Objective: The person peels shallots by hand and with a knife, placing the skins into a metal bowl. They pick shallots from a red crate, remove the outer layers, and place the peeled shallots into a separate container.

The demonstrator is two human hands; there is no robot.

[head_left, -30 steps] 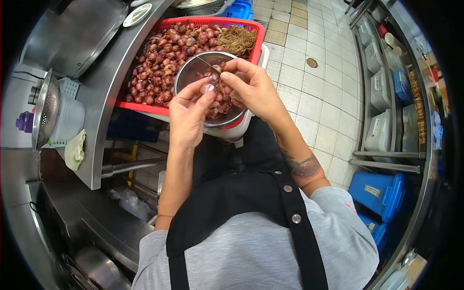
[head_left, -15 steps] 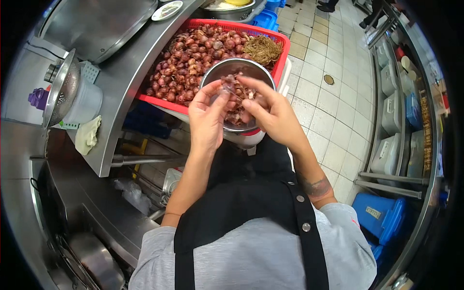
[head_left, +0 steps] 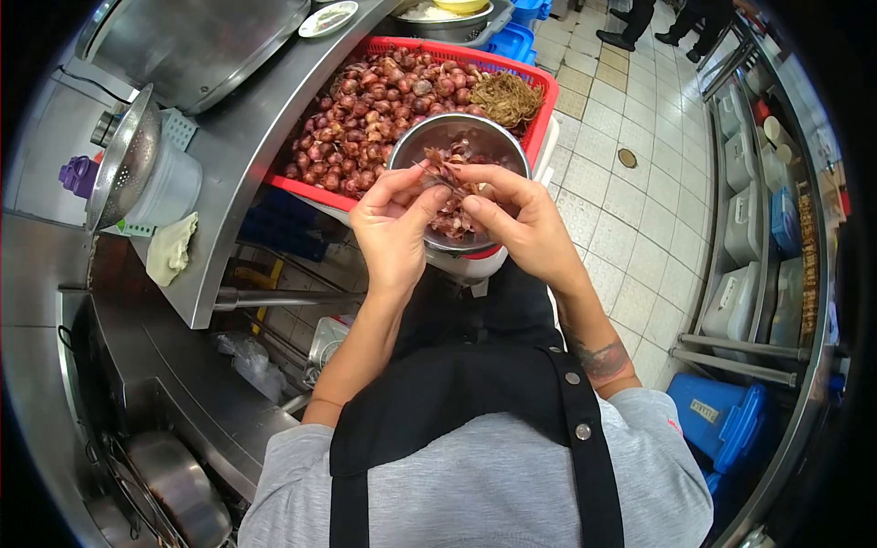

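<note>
Both hands are raised over a steel bowl [head_left: 517, 153] that contains loose shallot skins [head_left: 455, 222]. Thumb and fingers of my left hand [head_left: 395, 224] pinch a dark, papery piece of shallot skin [head_left: 438, 179]. My right hand [head_left: 532, 224] faces it from the other side, with thumb and index finger closed around a shallot that the fingers largely hide. Its index fingertip reaches to the skin held by the left. Behind the bowl, a red plastic basket [head_left: 548, 89] is heaped with unpeeled red shallots [head_left: 370, 110].
A bundle of dry brown strands [head_left: 507, 99] lies in the basket's right corner. To the left runs a steel counter [head_left: 239, 137] with a colander [head_left: 128, 164] and a pale cloth [head_left: 172, 249]. Shelving with white bins [head_left: 742, 215] lines the right. People's legs [head_left: 639, 18] stand far back.
The hands stay over the bowl, and my right index finger has come down slightly closer to its thumb. The view has shifted a little, so the surroundings sit slightly right.
</note>
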